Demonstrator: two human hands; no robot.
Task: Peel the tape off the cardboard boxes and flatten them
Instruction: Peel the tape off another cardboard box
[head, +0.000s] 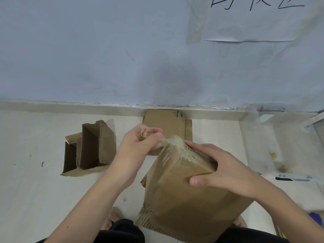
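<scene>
Left hand [140,142] pinches stretched clear tape strip [171,142] w/ curled fingers, right hand [215,170] clamps brown cardboard box [184,199]: pull low & steady along seam, box braced.

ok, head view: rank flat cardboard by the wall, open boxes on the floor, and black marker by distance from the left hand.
From the left hand:
1. Flat cardboard, just beyond it by the wall.
2. Open boxes, to its left.
3. Black marker, far right.
</scene>
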